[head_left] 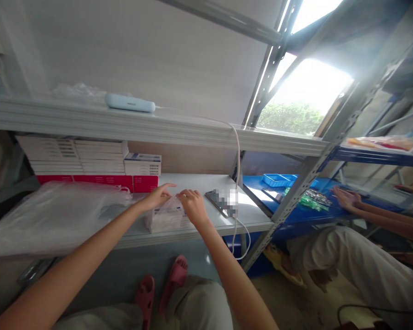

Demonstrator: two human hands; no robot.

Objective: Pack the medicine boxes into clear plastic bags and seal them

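Note:
A white box in a clear plastic bag (167, 219) rests near the front edge of the grey shelf, between my two hands. My left hand (158, 197) is over the bag's left side, its index finger stretched out and the other fingers loosely bent. On the right, my right hand (194, 207) has its fingers bent together at the top of the bag, seemingly pinching the thin film. Blur hides the exact contact. A phone (222, 201) lies just right of my right hand, with a white cable (238, 160) by it.
Stacked white boxes (99, 158) sit on red boxes (99, 180) at the back left. A pile of clear plastic bags (55, 220) covers the shelf's left. Above is a ledge with a light-blue device (131, 103). Beyond a metal post (296, 192), another person's hands (346, 198) are over a blue table.

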